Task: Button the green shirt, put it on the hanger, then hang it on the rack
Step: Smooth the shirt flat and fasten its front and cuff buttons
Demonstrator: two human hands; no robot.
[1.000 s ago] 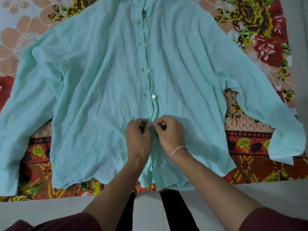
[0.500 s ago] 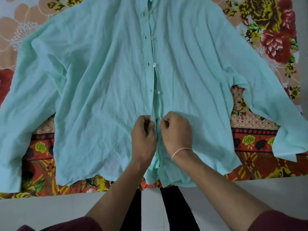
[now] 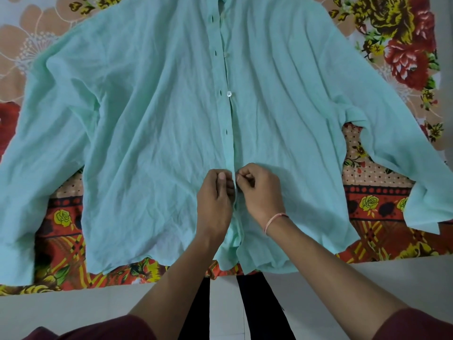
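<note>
Both hands, left hand (image 3: 215, 192) and right hand (image 3: 260, 190), pinch green shirt (image 3: 152, 143) placket.

The mint-green shirt (image 3: 147, 119) is filling the centre; the bedsheet (image 3: 61, 241) is showing yellow roses on red-orange at lower left and peach flowers at upper left

floral bedsheet (image 3: 404, 45), pale floor (image 3: 61, 312)

pale green crinkled cotton shirt (image 3: 152, 133) lies flat on floral bedsheet (image 3: 402, 42) | left hand (image 3: 215, 202) and right hand (image 3: 260, 192) pinch its front placket
</note>
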